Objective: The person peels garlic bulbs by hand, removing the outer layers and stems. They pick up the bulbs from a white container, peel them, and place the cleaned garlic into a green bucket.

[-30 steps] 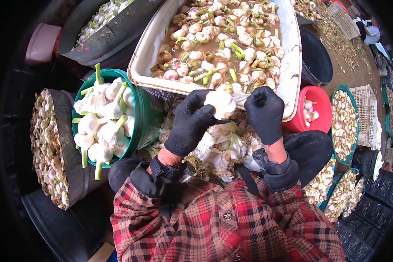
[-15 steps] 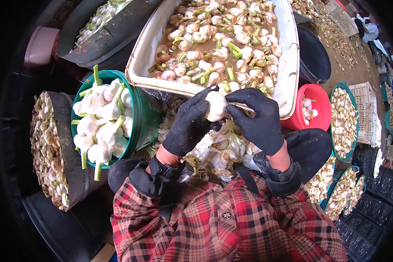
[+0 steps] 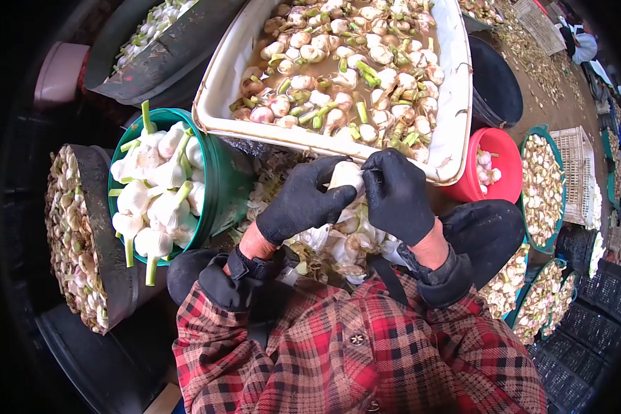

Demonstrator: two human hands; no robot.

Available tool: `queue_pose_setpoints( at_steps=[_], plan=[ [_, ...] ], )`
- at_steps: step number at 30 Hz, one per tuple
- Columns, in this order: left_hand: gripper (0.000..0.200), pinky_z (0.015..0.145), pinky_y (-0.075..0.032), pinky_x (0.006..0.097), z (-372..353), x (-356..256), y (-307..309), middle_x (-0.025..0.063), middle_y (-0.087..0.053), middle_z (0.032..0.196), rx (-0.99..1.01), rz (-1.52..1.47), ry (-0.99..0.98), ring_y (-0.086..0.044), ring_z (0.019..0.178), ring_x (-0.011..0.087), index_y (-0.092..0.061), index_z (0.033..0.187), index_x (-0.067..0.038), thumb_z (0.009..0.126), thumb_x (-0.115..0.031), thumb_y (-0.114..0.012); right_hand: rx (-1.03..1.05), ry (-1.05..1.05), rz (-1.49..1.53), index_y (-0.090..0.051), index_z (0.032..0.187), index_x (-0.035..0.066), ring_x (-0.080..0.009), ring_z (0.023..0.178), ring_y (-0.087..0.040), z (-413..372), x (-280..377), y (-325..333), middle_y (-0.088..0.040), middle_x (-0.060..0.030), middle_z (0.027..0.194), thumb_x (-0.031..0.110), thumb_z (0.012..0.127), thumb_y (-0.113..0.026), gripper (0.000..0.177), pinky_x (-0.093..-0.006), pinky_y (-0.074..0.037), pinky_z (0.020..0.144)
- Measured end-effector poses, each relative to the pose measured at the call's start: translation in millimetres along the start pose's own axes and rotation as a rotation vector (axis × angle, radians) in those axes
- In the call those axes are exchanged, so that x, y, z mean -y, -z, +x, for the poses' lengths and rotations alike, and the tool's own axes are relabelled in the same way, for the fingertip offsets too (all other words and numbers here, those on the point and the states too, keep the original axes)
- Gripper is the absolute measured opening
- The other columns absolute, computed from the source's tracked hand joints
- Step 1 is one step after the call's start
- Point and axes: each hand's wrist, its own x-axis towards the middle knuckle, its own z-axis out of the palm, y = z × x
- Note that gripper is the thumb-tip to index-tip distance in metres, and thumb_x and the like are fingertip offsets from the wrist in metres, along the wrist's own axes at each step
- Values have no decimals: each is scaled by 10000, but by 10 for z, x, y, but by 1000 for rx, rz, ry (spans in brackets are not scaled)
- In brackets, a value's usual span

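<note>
A pale garlic bulb (image 3: 346, 175) is held above my lap, partly covered by black-gloved fingers. My left hand (image 3: 305, 201) wraps round its left side, thumb across the front. At the bulb's right side, my right hand (image 3: 396, 196) is closed with its fingertips pinched against it; whether loose skin is between them is hidden. Below both hands lies a heap of garlic peelings (image 3: 348, 245). Beyond them, a white tub (image 3: 283, 131) holds murky water and many unpeeled garlic bulbs. To the left, a green bucket (image 3: 221, 186) is full of clean white bulbs with green stems.
A red bucket (image 3: 507, 172) with a few bulbs stands right of the tub, near a black bucket (image 3: 493, 79). Garlic-filled baskets (image 3: 544, 186) and a cream crate (image 3: 573, 172) line the right. A tipped grey container (image 3: 121, 241) of garlic lies at far left.
Both hands have moved slightly down. The bulb has turned and is more covered, and my right fingers have gone from spread beside it to bunched against it.
</note>
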Motion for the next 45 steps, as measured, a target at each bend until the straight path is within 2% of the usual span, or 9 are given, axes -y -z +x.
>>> queue_pose_setpoints(
  at_steps=[3,10,15,18,20,24,30,37,45],
  plan=[
    [535,662,-515,285,39,231,-20,94,-647,900,-67,339,-508,-610,744,111,-550,1236,5,749,-152,-708,8,-100,110,-552,842,8,-367,696,-588,-51,-123,-60,-575,-167,754,6,796,-593,62,-395,-466,623],
    [655,708,-495,292,42,237,10,150,-617,1033,-65,272,-297,-587,791,143,-472,1335,-3,771,-212,-734,77,-490,646,-600,880,-16,-177,648,-586,-38,-55,55,-616,-131,736,31,827,-649,86,-301,-472,625],
    [631,775,-476,298,79,317,-74,128,-624,1040,-175,484,-404,-569,882,149,-443,1363,-9,828,-208,-710,86,-417,464,-597,865,-9,-169,632,-582,-183,-122,-119,-613,-110,715,22,806,-662,93,-306,-471,604],
    [581,839,-470,323,37,209,-89,197,-623,1051,-119,599,-79,-588,968,191,-478,1325,13,830,-198,-698,25,-410,410,-599,848,-17,-186,615,-587,-234,-121,-202,-614,-123,676,40,818,-636,74,-340,-464,594],
    [555,899,-455,343,81,372,-118,244,-600,1103,-235,567,-454,-579,1054,217,-502,1296,28,817,-175,-695,6,-449,402,-605,841,-23,-182,611,-583,-230,-132,-225,-617,-124,671,44,822,-628,73,-338,-461,594],
    [598,898,-475,397,113,430,-117,283,-597,1101,-290,550,-689,-608,1028,385,-511,1268,43,781,-247,-702,-34,-582,433,-623,829,-34,-174,605,-573,-180,-146,-244,-619,-126,655,46,826,-610,82,-332,-453,593],
    [695,1001,-398,333,-10,257,-70,131,-517,1306,-89,6,-501,-516,1155,183,-415,1367,49,760,-215,-625,-209,-504,257,-604,821,-29,-290,607,-600,-256,-139,-383,-629,-162,679,45,821,-614,75,-373,-445,584],
    [503,864,-471,286,-91,322,-73,89,-601,1125,13,-377,-321,-560,1002,138,-573,1184,20,692,-78,-535,-218,-127,-111,-525,892,37,-402,712,-562,-350,-185,-311,-546,-176,800,15,834,-574,79,-463,-439,587],
    [475,875,-528,514,-346,-78,183,123,-547,1225,34,-894,-235,-551,1131,312,-492,1206,-22,771,-143,-641,126,31,-429,-532,936,41,-367,718,-593,-732,-563,-139,-550,-171,882,77,827,-588,128,-470,-473,575]
  ],
)
